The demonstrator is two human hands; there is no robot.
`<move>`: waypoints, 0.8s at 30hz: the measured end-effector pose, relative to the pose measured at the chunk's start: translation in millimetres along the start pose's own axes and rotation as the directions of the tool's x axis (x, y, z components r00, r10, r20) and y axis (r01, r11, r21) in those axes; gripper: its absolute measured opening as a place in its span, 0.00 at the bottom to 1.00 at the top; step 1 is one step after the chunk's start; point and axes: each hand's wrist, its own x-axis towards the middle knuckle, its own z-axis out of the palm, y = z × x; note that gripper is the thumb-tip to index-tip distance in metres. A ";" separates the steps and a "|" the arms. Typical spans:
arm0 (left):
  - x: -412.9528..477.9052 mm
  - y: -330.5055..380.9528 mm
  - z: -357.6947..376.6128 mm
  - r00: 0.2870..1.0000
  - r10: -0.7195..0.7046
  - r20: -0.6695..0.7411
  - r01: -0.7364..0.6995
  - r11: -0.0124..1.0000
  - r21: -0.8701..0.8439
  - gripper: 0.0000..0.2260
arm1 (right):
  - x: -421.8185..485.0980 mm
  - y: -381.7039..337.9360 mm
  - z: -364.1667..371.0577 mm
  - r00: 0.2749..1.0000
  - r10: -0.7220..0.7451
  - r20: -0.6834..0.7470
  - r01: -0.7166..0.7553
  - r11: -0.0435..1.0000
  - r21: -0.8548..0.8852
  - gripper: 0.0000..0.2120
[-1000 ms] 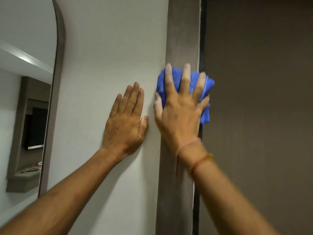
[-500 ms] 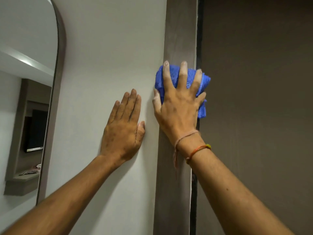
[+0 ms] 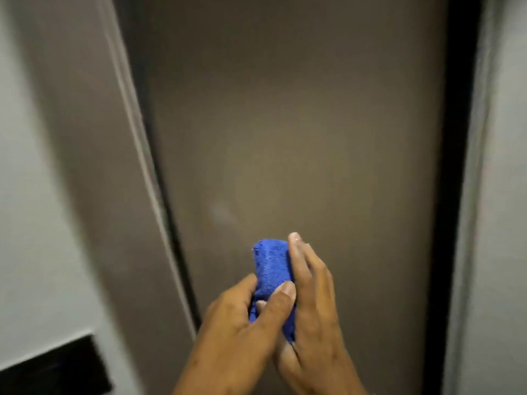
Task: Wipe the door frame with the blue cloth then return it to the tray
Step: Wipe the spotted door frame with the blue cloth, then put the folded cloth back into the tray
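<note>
The blue cloth is bunched up between both of my hands, low in the view and in front of the brown door. My left hand grips its lower part, thumb pressed across the front. My right hand lies along its right side with fingers stretched upward. The grey-brown door frame runs slanting down the left, apart from the cloth. A second frame strip stands at the right. No tray is in view.
White wall fills the far left, with a dark rectangular panel at the bottom left corner. A dark gap separates the door from the right frame. The picture is blurred by motion.
My right hand has taken the cloth off the left frame and brought it down in front of the door. My left hand left the wall and now grips the cloth too. The view swung right.
</note>
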 end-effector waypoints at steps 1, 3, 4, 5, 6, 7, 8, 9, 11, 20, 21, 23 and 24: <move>2.7 -5.3 18.8 0.998 0.004 0.069 -0.005 1.000 0.009 0.09 | -12.9 11.7 -19.3 0.998 0.044 0.050 -0.042 0.998 -0.044 0.37; 8.9 -15.5 73.9 0.967 -0.008 0.253 0.010 1.000 -0.005 0.07 | -49.1 38.7 -75.1 0.973 0.210 0.091 -0.194 0.968 -0.162 0.43; 8.8 -18.4 107.5 0.932 -0.029 0.361 0.037 0.999 -0.016 0.06 | -72.5 53.1 -109.4 0.947 0.308 0.087 -0.285 0.935 -0.211 0.45; 7.0 -20.3 141.1 0.883 -0.067 0.466 0.101 0.994 -0.048 0.06 | -97.0 65.3 -144.8 0.904 0.425 0.054 -0.404 0.887 -0.224 0.48; 5.2 -22.0 166.2 0.837 -0.094 0.539 0.154 0.986 -0.066 0.05 | -117.5 76.0 -172.9 0.833 0.553 0.013 -0.545 0.824 -0.152 0.49; 1.6 -22.4 201.4 0.776 -0.101 0.623 0.203 0.975 -0.095 0.06 | -140.4 85.1 -208.2 0.710 0.703 -0.047 -0.704 0.710 -0.022 0.49; -1.6 -23.1 230.6 0.722 -0.098 0.685 0.227 0.969 -0.101 0.05 | -158.3 92.8 -235.6 0.567 0.819 -0.083 -0.805 0.573 0.152 0.46; -6.8 -21.7 269.1 0.660 -0.087 0.747 0.246 0.964 -0.105 0.05 | -179.5 102.3 -267.0 0.437 0.896 -0.084 -0.839 0.439 0.321 0.42; -12.8 -25.4 329.4 0.573 -0.080 0.816 0.269 0.959 -0.094 0.06 | -211.7 120.8 -311.7 0.293 0.952 -0.087 -0.816 0.297 0.496 0.28; -69.6 -120.0 674.4 0.472 -0.295 0.831 0.287 0.943 0.171 0.19 | -380.9 293.8 -475.7 -0.225 0.845 -0.485 -0.931 -0.040 0.363 0.18; -82.0 -136.8 705.0 0.477 -0.326 0.816 0.282 0.936 0.209 0.18 | -400.5 314.2 -483.9 -0.271 0.817 -0.509 -0.931 -0.087 0.356 0.19; -108.6 -174.2 765.9 0.474 -0.404 0.782 0.281 0.911 0.301 0.16 | -444.5 360.6 -503.3 -0.312 0.773 -0.553 -0.934 -0.142 0.329 0.23; -124.5 -196.6 798.3 0.464 -0.444 0.767 0.279 0.895 0.349 0.16 | -473.3 384.9 -513.8 -0.322 0.756 -0.571 -0.937 -0.166 0.308 0.24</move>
